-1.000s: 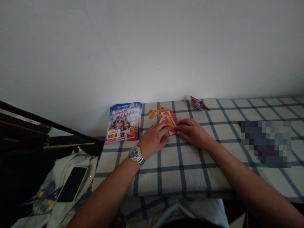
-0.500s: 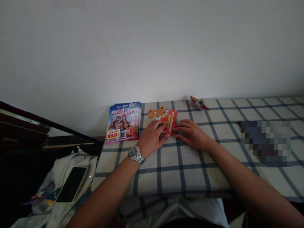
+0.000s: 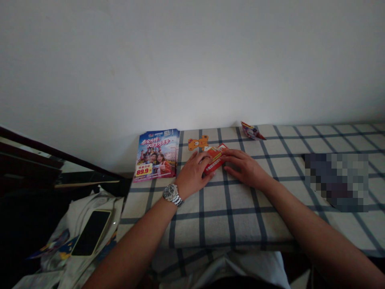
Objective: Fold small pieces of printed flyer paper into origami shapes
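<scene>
A folded red paper (image 3: 214,159) lies on the checked tablecloth (image 3: 228,208) near the wall. My left hand (image 3: 194,174), with a metal watch (image 3: 172,194) on its wrist, rests on the paper's left side with its fingers curled over it. My right hand (image 3: 244,167) presses the paper's right edge with its fingertips, fingers held together and fairly flat. Much of the paper is hidden under both hands.
A stack of colourful flyers (image 3: 156,154) lies left of my hands. An orange bear cut-out (image 3: 197,143) and a small folded paper boat (image 3: 252,131) sit by the wall. A phone (image 3: 91,233) lies on cloth at lower left. A pixelated patch covers something at right.
The red paper has been folded down smaller and lies flatter and more tilted. Both hands have closed in over it; the right hand slid up onto its right edge.
</scene>
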Demonstrator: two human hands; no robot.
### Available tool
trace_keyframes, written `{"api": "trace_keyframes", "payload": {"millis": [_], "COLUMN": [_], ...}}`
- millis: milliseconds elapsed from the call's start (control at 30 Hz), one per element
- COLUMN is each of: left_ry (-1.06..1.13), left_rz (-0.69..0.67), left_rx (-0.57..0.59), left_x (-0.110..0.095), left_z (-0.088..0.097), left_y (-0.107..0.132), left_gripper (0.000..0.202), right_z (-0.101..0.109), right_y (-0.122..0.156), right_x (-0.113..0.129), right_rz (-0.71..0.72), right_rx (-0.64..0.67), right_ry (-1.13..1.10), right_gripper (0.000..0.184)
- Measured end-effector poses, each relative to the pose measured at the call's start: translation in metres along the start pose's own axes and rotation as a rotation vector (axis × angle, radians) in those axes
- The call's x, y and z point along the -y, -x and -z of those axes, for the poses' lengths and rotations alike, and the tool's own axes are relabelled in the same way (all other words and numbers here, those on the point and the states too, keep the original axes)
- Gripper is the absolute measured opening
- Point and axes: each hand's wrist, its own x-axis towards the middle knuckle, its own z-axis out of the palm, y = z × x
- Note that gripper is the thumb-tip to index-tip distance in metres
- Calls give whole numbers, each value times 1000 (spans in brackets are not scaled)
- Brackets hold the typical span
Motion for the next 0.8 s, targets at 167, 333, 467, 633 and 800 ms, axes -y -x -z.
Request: {"api": "trace_keyframes", "payload": {"millis": [167,333,467,633,800], "left_ry": [4,23,-7,-54,-59], "left_rz": [-8,-15,2,50,67], "left_rx": [-10,-35,-32,-19,-14], "left_x": [0,-3,-5,-4,-1], "left_z": [0,3,4,3,2], "left_y": [-1,-1,0,1,1], "left_gripper": [33,32,34,41,42], "right_z": [-4,-6,-5,-4,-3], "right_y": [3,4,3,2,1], "right_x": [-5,-8,-6,-3,0], "right_rz": [2,-8,0,-7,-5], "right_rx": [15,24,14,9,26], "right_ry": [15,15,36,81,110], "right_gripper": [35,38,36,34,29]}}
